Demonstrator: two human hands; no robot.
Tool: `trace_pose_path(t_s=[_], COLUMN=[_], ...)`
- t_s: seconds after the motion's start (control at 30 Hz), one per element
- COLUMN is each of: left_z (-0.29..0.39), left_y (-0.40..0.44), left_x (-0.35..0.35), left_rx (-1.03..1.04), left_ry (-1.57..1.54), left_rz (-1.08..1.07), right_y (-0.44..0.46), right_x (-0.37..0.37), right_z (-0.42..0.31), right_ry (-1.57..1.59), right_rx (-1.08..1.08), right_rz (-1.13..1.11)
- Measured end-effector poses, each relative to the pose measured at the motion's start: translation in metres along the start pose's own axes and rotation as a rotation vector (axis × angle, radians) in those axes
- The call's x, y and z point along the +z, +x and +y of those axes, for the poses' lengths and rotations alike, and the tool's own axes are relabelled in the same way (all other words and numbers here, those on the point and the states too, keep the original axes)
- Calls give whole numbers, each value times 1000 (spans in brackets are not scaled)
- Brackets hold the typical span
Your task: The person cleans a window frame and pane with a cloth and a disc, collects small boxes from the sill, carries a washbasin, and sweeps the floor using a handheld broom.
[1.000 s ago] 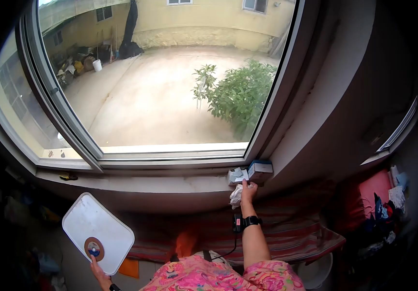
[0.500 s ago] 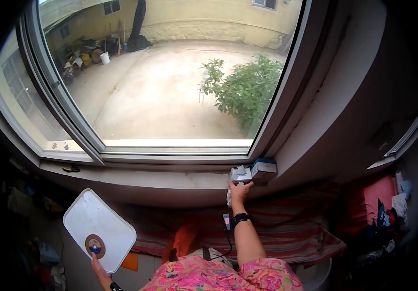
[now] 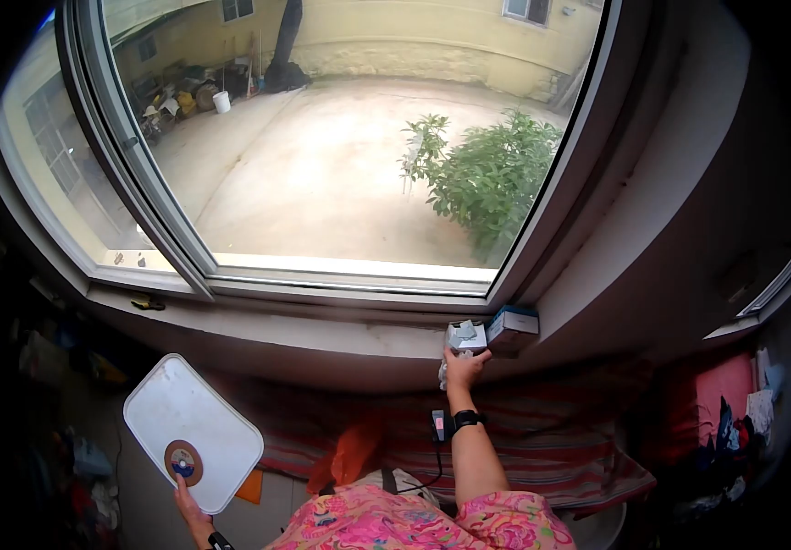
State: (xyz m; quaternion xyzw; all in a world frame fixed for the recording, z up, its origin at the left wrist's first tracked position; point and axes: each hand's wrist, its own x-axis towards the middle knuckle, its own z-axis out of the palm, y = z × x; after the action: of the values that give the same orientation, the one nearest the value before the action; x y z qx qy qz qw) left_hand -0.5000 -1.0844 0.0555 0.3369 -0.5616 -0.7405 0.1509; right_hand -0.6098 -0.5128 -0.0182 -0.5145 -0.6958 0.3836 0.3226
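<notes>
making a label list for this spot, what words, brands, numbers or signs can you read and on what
None can be read with certainty:
Round brown disc with a blue-and-white centre: print too small.
White-and-blue rectangular box: markings too blurred.
Smaller white box: nothing legible.
Small dark rectangular device with a pale patch: too small.

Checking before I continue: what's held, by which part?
Left hand: white tray, by its lower edge, thumb at the disc. Right hand: apparently crumpled white material, exact place unclear.
</notes>
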Motion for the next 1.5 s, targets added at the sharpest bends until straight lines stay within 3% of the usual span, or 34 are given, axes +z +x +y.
trace_pose_path(t_s=[0.3,0.5,0.6,0.7,0.9,0.97,1.2,1.37,1.5], left_z=[0,-10,-11,-32,-60,-67,-96,-118,-115], left_y=[7,19,18,33,38,36,30,31,22], left_x=[19,48,70,81,107,115,132,140,154], left_rx=[-56,-95,-134,-222,-233,-231,-224,-305,-280], left_ry=[-41,9,-29,-47,-13,-20,-108,-224,-148], left_rz=[-57,-212,-313,-307,-338,-351,-310,-251,-301], right_y=[-12,-34,-52,-68,-112,-127,-165,-182,-183], right_x=[-8,-23,-28,-12,9,14,26,46,52], right_z=[-11,-3,13,39,12,-3,-41,-43,-53], right_ry=[-47,-119,-164,121,151,112,80,16,12], right_rx=[-28,-98,-142,22,71,-4,78,56,-2], right_rz=[-234,-218,-451,-889,-1188,-1238,-1437,-1476,-1497])
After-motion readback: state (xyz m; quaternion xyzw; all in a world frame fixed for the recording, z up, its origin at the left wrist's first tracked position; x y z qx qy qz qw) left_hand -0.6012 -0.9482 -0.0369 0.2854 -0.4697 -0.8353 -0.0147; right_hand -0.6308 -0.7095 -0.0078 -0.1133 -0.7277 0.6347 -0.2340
